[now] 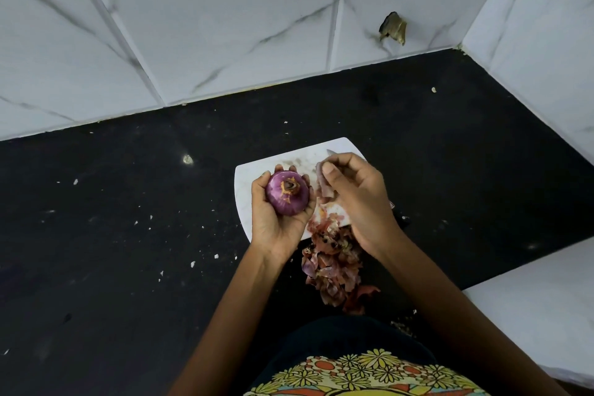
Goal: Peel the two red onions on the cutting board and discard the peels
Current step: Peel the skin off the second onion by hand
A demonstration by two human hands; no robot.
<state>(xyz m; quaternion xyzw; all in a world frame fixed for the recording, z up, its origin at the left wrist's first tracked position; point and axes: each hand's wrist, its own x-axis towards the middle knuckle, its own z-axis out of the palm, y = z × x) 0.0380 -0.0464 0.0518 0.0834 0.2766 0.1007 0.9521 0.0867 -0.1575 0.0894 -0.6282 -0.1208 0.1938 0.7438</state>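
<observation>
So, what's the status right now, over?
Left hand holds onion. Right hand pinches a peel over board. Peels piled on counter. Nothing blocking.

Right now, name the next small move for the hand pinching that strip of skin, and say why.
Probably drop it: the right hand pinches a loose strip of skin, while the peel pile lies just below and the left hand cups the red onion.

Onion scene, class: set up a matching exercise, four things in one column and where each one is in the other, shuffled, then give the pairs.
Things:
1. onion
2. peel strip
3. peel pile
4. board

Places:
A. on the black counter, under the hands
B. pinched in the right hand
C. cupped in the left hand
D. heaped at the board's near edge, spilling onto the counter

Pairs: 1-C, 2-B, 3-D, 4-A
</observation>
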